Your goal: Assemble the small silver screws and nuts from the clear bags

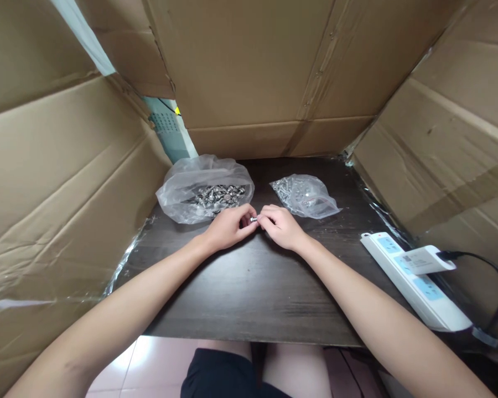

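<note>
Forearms (149, 296) up front, tiny screw (253, 219) between the hands
Left hand (231, 226) and right hand (283, 226) both look pinched on it over the table (249, 284), left bag (175, 194) and right bag (321, 200) just behind. I'd pinch lightly and keep it straight so nothing slips.

1. I have a dark wood-grained table (249, 293) before me, its near edge at six o'clock and a pale sheen across its middle.
2. At eleven o'clock on my table sits an open, translucent plastic bag (176, 199) holding shiny metal fasteners (222, 196).
3. At one o'clock lies a smaller clear bag (326, 207) with silvery screws (288, 190).
4. Toward four o'clock I see a white power strip (419, 286), set slantwise.
</note>
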Demonstrator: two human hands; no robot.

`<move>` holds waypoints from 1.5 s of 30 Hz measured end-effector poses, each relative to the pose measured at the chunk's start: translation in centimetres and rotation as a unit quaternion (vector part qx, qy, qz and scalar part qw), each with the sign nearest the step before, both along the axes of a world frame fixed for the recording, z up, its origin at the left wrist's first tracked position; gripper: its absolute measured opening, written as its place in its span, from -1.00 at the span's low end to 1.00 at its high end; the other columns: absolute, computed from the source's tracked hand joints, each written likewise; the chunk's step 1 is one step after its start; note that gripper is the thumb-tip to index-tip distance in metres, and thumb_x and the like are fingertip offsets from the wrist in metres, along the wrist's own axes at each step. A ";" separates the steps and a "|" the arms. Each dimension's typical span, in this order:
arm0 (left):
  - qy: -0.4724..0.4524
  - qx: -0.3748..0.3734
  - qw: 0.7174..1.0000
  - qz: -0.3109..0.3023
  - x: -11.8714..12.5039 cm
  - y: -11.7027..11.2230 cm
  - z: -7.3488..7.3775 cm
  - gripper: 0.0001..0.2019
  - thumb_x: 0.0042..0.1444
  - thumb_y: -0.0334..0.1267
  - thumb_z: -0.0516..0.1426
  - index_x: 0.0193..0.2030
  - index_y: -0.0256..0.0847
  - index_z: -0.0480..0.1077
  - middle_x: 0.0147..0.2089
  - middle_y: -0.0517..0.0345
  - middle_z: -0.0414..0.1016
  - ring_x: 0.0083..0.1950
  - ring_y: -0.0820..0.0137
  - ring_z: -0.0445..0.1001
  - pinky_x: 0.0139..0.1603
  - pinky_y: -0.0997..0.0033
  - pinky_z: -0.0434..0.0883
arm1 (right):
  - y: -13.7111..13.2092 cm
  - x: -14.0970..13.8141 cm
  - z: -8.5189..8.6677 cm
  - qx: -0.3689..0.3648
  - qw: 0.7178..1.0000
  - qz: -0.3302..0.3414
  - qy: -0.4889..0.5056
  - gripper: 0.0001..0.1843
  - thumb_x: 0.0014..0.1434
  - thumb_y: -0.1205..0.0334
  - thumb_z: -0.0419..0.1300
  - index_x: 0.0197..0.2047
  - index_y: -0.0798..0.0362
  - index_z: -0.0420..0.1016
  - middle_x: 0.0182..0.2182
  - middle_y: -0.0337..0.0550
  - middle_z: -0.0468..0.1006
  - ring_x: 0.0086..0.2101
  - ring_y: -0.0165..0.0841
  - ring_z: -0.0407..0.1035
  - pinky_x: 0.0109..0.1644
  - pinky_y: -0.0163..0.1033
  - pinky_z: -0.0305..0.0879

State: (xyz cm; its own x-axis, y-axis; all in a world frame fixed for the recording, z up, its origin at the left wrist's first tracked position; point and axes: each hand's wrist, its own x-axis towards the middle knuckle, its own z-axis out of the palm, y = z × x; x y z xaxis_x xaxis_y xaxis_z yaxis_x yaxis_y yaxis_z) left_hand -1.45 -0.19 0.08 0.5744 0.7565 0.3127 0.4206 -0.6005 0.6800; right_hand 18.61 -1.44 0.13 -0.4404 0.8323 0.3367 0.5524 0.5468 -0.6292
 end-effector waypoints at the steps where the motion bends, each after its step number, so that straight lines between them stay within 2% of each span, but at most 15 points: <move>1: -0.001 -0.001 1.000 0.000 0.0 0.0 0.0 -0.87 0.26 -0.20 0.17 -0.13 -0.20 0.41 -0.34 0.22 0.55 -0.38 0.46 0.49 -0.31 0.48 0.38 | 0.0 0.0 0.0 0.000 1.000 0.000 0.001 -0.59 0.36 0.32 0.03 -0.55 0.02 0.24 -0.52 -0.22 0.35 -0.40 -0.34 0.25 -0.22 -0.19 0.13; 21: -0.010 0.004 1.000 0.004 0.0 -0.1 0.0 -0.85 0.29 -0.17 0.17 -0.12 -0.19 0.39 -0.38 0.24 0.52 -0.41 0.46 0.48 -0.33 0.48 0.39 | 0.1 -0.1 -0.1 0.000 1.000 -0.017 0.003 -0.51 0.45 0.23 -0.02 -0.56 0.01 0.26 -0.54 -0.21 0.37 -0.40 -0.33 0.29 -0.21 -0.17 0.17; 30: -0.007 0.000 1.000 0.002 0.0 -0.1 0.1 -0.87 0.28 -0.21 0.16 -0.10 -0.18 0.39 -0.32 0.21 0.55 -0.37 0.45 0.50 -0.30 0.48 0.40 | 0.0 0.0 0.2 -0.012 1.000 -0.008 -0.004 -0.59 0.35 0.32 0.05 -0.56 0.01 0.24 -0.52 -0.22 0.38 -0.39 -0.33 0.27 -0.22 -0.19 0.15; 45: -0.009 0.003 1.000 0.003 0.0 -0.1 0.0 -0.84 0.30 -0.16 0.16 -0.11 -0.19 0.39 -0.37 0.23 0.52 -0.40 0.46 0.48 -0.33 0.49 0.38 | 0.0 -0.1 -0.1 -0.006 1.000 -0.016 0.004 -0.54 0.43 0.22 -0.03 -0.55 0.00 0.23 -0.53 -0.20 0.38 -0.40 -0.32 0.29 -0.20 -0.16 0.17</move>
